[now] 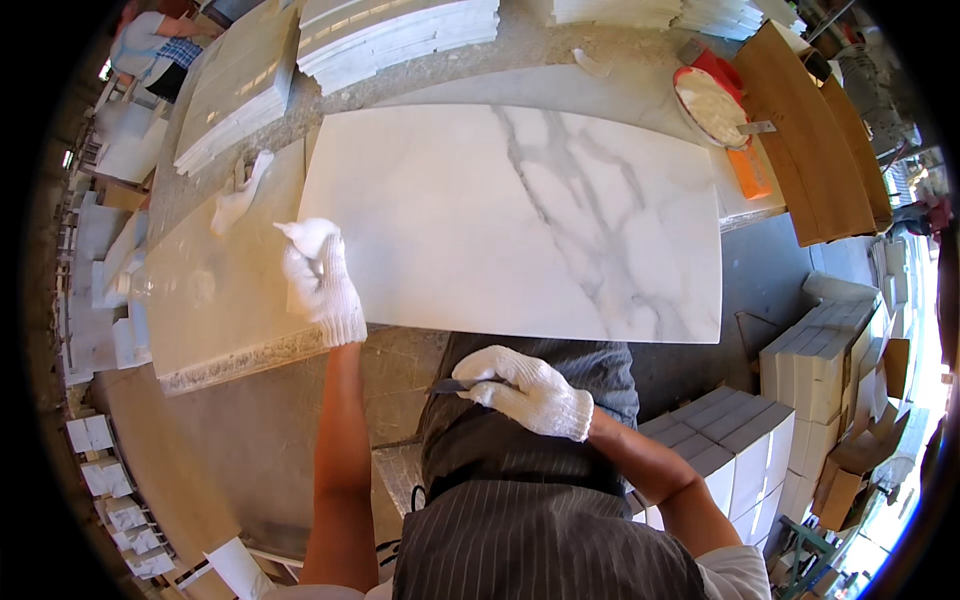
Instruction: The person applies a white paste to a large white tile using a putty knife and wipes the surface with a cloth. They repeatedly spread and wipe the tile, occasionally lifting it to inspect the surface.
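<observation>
A white marble-look slab with grey veins lies in front of me on a worktable. My left hand, in a white knit glove, is at the slab's left edge. Its fingers are curled in, and whatever they may hold is hidden. My right hand, gloved the same way, hovers just off the slab's near edge, above my striped apron. It grips a thin dark blade-like tool that points left. A crumpled white cloth or glove lies beyond my left hand.
Stacked slabs stand at the far side. A red tub of pale paste, with a metal scraper, sits far right beside an orange box and an open cardboard box. White boxes are piled at right. Another person stands far left.
</observation>
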`<state>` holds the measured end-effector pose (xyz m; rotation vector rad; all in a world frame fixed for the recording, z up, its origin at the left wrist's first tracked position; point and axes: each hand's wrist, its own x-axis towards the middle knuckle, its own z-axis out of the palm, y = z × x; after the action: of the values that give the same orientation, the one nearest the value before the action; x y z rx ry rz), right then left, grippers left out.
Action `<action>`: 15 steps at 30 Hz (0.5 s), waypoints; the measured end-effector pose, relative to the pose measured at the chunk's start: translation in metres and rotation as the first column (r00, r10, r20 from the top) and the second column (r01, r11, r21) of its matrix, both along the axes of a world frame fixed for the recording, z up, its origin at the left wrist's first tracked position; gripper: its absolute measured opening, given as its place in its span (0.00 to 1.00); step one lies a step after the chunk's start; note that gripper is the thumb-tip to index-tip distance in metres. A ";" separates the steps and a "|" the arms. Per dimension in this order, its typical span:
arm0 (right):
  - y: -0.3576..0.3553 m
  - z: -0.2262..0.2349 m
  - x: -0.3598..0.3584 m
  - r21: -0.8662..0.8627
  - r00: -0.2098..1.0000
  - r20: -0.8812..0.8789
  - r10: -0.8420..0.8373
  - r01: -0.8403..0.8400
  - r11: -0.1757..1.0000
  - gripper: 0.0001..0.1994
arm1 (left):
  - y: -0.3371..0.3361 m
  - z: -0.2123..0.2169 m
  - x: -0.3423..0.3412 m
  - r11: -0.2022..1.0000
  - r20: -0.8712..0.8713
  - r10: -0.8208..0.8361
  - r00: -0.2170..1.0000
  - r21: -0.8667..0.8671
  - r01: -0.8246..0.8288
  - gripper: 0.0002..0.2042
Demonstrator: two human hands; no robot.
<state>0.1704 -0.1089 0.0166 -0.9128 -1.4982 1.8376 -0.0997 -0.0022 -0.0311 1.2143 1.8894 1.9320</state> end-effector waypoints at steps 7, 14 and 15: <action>-0.011 -0.017 0.007 -0.005 0.990 -0.124 -0.067 0.067 0.998 0.08 | 0.004 0.006 0.006 0.999 0.046 0.010 0.999 -0.037 -0.008 0.14; -0.006 -0.020 0.005 -0.064 0.960 -0.192 -0.204 0.195 0.979 0.11 | -0.002 0.005 -0.005 0.992 0.069 -0.121 0.990 -0.029 0.123 0.07; -0.002 -0.020 0.007 -0.033 0.962 -0.173 -0.210 0.207 0.978 0.11 | 0.000 0.002 -0.005 0.991 0.123 -0.116 0.986 -0.057 0.124 0.09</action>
<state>0.1777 -0.1104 -0.0038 -0.8555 -1.2342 1.7286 -0.1052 -0.0026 -0.0291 1.1397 1.7630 1.8248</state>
